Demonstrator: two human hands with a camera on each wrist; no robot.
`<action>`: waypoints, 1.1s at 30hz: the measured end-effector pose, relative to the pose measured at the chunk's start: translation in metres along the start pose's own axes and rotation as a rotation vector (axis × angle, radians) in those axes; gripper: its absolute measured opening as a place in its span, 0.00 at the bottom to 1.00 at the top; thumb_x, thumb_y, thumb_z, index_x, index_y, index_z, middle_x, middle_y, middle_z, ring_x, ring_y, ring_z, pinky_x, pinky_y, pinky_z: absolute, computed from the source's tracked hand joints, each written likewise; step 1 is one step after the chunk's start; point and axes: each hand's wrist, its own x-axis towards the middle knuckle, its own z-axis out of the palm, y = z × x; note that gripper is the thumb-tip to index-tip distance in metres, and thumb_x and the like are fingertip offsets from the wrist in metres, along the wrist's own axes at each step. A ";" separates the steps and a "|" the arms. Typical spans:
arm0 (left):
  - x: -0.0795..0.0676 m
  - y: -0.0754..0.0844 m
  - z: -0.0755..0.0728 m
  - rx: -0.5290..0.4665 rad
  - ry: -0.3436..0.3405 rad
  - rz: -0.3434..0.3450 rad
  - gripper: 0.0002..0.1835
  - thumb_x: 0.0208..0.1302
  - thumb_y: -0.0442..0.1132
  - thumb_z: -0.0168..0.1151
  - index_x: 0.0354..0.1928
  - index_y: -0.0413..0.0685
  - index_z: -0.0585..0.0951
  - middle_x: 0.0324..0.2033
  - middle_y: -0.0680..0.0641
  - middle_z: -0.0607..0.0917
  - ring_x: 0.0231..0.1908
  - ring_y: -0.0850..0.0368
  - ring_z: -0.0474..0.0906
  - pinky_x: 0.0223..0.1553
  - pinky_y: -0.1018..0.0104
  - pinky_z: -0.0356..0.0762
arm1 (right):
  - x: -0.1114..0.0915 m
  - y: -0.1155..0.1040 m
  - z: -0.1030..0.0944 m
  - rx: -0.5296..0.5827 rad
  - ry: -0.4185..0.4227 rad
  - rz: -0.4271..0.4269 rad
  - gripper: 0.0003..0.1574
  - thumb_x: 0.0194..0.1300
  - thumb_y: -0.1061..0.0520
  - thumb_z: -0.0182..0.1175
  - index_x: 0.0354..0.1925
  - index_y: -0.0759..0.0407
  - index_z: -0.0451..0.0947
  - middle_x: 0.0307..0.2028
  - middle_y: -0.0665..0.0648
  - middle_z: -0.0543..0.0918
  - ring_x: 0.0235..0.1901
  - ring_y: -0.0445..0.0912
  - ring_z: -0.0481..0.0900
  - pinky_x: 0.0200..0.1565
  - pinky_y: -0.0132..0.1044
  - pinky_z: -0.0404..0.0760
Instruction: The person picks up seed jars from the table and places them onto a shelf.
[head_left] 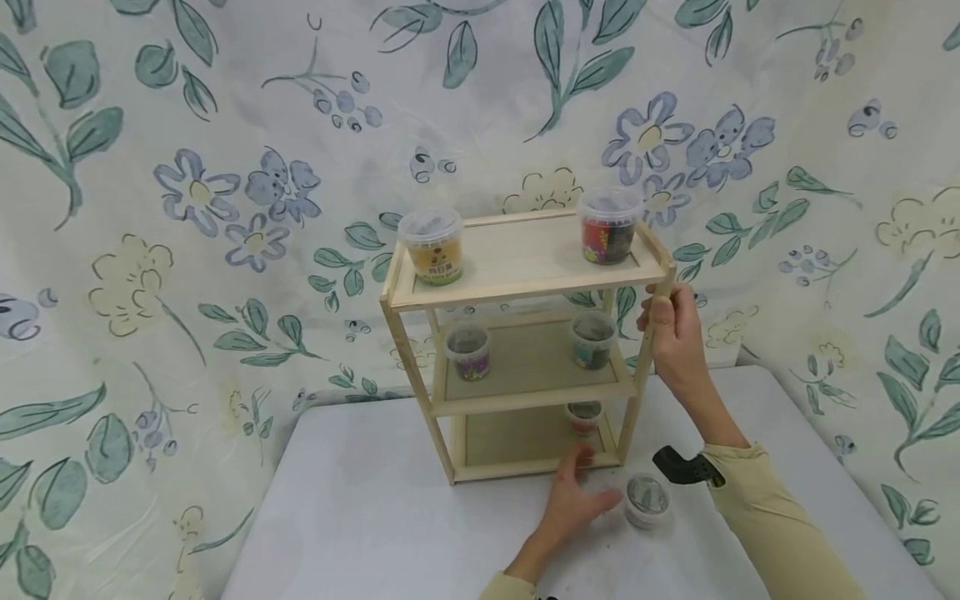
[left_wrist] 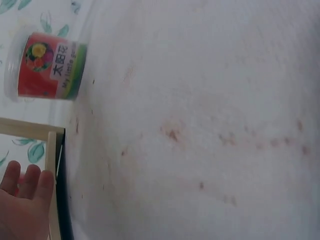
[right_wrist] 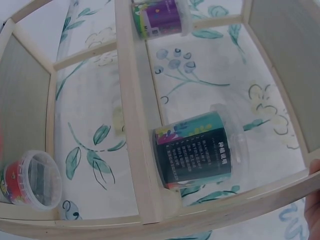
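A small three-tier wooden shelf rack (head_left: 536,292) stands on the table. My right hand (head_left: 678,337) grips its right front post near the top tier; only a bit of that hand (right_wrist: 313,205) shows in the right wrist view. My left hand (head_left: 570,500) is at the front edge of the bottom tier, its fingers (left_wrist: 31,182) extended, just in front of a red-labelled lidded cup (head_left: 583,419). I see nothing held in it. Right of that hand, another red-labelled cup with a clear lid (head_left: 647,502) sits on the table.
The top tier bears a yellow-labelled cup (head_left: 431,250) and a red-and-black cup (head_left: 608,229). On the middle tier are a purple-labelled cup (head_left: 471,362) and a green-labelled cup (right_wrist: 195,150). A floral cloth (head_left: 255,125) hangs behind the white table (head_left: 360,517).
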 end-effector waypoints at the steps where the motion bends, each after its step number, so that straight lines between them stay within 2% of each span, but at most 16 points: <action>1: 0.000 0.001 0.002 -0.010 -0.012 0.008 0.43 0.51 0.43 0.75 0.68 0.42 0.65 0.61 0.43 0.74 0.61 0.48 0.71 0.62 0.57 0.70 | 0.000 0.000 0.000 -0.002 0.001 0.001 0.27 0.79 0.51 0.41 0.53 0.78 0.61 0.36 0.45 0.71 0.31 0.38 0.71 0.39 0.27 0.73; 6: -0.001 0.005 0.011 -0.025 -0.066 0.019 0.45 0.50 0.42 0.76 0.69 0.41 0.64 0.62 0.42 0.73 0.62 0.48 0.70 0.63 0.58 0.69 | 0.000 0.000 0.001 0.004 -0.002 0.020 0.25 0.79 0.52 0.41 0.53 0.77 0.61 0.35 0.45 0.71 0.32 0.39 0.71 0.39 0.27 0.73; 20: -0.002 0.006 0.024 0.002 -0.124 -0.033 0.46 0.50 0.46 0.76 0.70 0.51 0.63 0.63 0.50 0.71 0.63 0.53 0.69 0.66 0.62 0.67 | 0.001 0.000 0.001 -0.002 0.004 -0.003 0.28 0.79 0.50 0.41 0.52 0.78 0.61 0.35 0.46 0.71 0.31 0.39 0.72 0.39 0.27 0.73; 25: -0.004 0.006 0.029 0.011 -0.140 -0.046 0.49 0.48 0.46 0.78 0.71 0.52 0.62 0.63 0.49 0.72 0.63 0.57 0.68 0.66 0.63 0.66 | 0.001 -0.001 0.001 0.016 0.002 -0.008 0.28 0.79 0.50 0.41 0.53 0.79 0.61 0.35 0.45 0.71 0.31 0.38 0.71 0.38 0.27 0.73; 33: -0.006 0.007 0.035 0.044 -0.197 -0.057 0.47 0.50 0.48 0.76 0.71 0.52 0.63 0.62 0.55 0.72 0.60 0.67 0.67 0.64 0.64 0.66 | -0.001 -0.004 0.001 0.001 0.001 -0.003 0.23 0.80 0.54 0.40 0.53 0.78 0.62 0.35 0.46 0.71 0.31 0.39 0.72 0.38 0.28 0.72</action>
